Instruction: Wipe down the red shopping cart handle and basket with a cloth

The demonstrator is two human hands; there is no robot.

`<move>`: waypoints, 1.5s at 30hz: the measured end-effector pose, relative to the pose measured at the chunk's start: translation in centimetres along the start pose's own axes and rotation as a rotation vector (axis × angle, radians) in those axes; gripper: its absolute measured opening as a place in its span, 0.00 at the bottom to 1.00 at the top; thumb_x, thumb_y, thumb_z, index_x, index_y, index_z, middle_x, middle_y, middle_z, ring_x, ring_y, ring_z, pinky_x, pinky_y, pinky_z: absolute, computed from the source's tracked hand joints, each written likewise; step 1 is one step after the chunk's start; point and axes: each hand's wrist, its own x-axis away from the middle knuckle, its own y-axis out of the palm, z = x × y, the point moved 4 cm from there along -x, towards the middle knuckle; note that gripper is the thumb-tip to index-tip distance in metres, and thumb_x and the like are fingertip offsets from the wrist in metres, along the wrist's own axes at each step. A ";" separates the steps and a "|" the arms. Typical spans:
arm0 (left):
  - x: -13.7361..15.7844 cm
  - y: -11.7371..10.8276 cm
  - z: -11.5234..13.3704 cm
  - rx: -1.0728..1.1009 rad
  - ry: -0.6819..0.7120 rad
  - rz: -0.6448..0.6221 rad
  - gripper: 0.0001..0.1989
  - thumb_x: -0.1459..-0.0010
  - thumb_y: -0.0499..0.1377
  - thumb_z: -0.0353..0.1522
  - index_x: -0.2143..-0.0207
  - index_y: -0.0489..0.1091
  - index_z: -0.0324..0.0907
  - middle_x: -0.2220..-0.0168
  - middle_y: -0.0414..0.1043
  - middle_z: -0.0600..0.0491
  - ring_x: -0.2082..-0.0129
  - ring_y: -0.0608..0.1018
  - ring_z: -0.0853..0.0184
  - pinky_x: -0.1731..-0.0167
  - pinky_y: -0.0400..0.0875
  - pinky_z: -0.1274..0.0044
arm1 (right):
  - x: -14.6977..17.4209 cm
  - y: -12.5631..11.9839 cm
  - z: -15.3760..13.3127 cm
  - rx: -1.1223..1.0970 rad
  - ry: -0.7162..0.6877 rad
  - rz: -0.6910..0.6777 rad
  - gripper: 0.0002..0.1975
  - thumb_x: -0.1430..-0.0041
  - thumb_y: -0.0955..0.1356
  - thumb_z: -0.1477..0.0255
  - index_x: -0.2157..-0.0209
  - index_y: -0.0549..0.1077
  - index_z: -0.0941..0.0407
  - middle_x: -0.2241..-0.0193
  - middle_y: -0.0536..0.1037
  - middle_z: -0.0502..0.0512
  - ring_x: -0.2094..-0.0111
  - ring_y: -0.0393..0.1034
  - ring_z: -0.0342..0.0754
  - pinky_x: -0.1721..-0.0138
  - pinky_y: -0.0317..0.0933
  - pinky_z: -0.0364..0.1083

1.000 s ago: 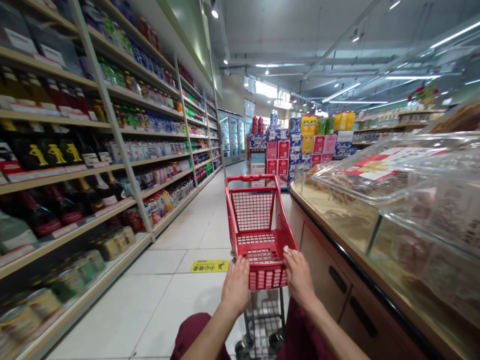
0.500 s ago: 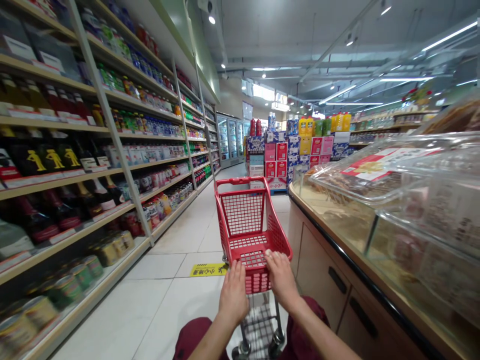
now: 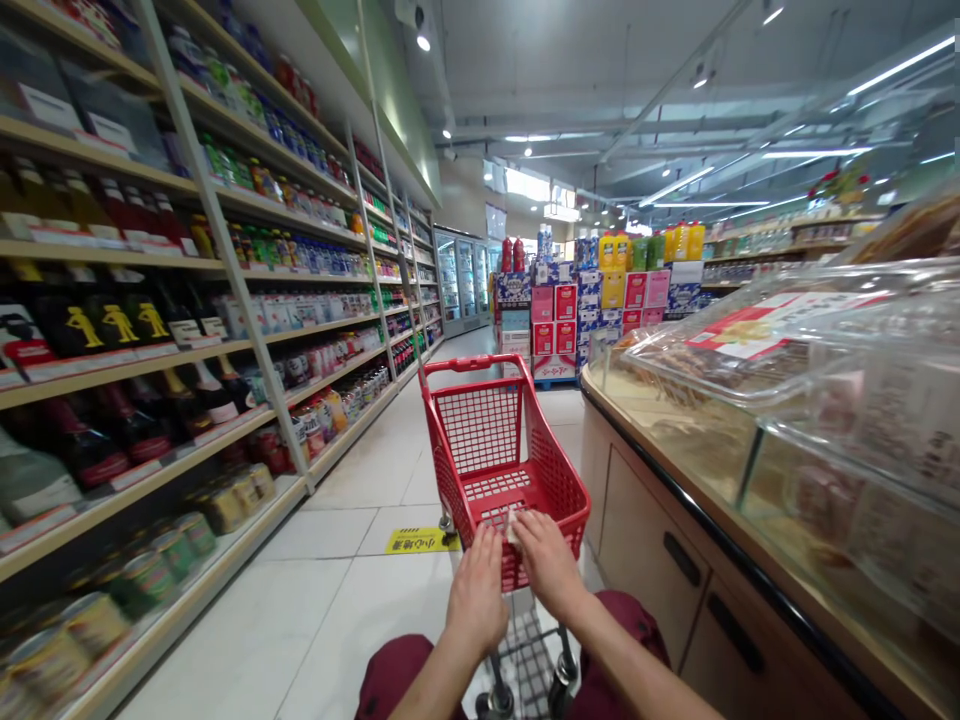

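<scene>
The bare left hand (image 3: 476,595) lay over the near rim of a red plastic mesh-sided shopping cart (image 3: 561,472), its fingers forward and close together; I could not tell how firmly it gripped, as the thumb was hidden; the bare right hand (image 3: 550,562) was just beside it, fingers bent over the same rim, holding a small white wad (image 3: 511,524) at their tips; the cart's basket stretched away ahead of both hands, its red crossbar handle (image 3: 472,364) at the far end; maroon trouser legs (image 3: 622,625) flanked the dark wheels (image 3: 562,678) below; left of the cart, a flat yellow floor sign (image 3: 421,541) with black lettering lay on pale square tiles (image 3: 322,590); close on the right stood a wood-panelled counter (image 3: 637,530) with a black edge, bearing clear plastic packages (image 3: 757,330); long beige shelves of bottles and cans (image 3: 150,358) lined the left; farther ahead stood stacked printed cartons (image 3: 555,320), with tall glass-fronted coolers (image 3: 461,275) beyond.
</scene>
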 end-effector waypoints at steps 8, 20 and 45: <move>0.1 0.6 0.3 -0.019 0.026 0.021 0.38 0.59 0.49 0.27 0.42 0.45 0.32 0.39 0.40 0.48 0.39 0.41 0.64 0.41 0.43 0.71 | 0.0 -0.8 0.4 -0.077 0.061 0.065 0.20 0.50 0.59 0.81 0.55 0.68 0.57 0.55 0.70 0.57 0.53 0.61 0.49 0.50 0.53 0.50; -1.3 -2.2 -1.5 0.010 0.001 0.107 0.29 0.57 0.46 0.23 0.48 0.58 0.33 0.42 0.54 0.48 0.41 0.53 0.66 0.42 0.48 0.73 | -0.8 0.1 -2.1 -0.130 0.007 0.027 0.20 0.50 0.60 0.81 0.54 0.67 0.56 0.55 0.70 0.57 0.53 0.61 0.48 0.50 0.54 0.49; -1.0 -1.9 1.4 -0.156 -0.023 0.025 0.27 0.50 0.44 0.28 0.46 0.54 0.34 0.42 0.53 0.45 0.40 0.49 0.60 0.42 0.38 0.61 | 0.3 -2.0 1.9 -0.026 0.022 0.057 0.18 0.47 0.59 0.81 0.56 0.68 0.53 0.55 0.69 0.56 0.53 0.60 0.49 0.52 0.55 0.50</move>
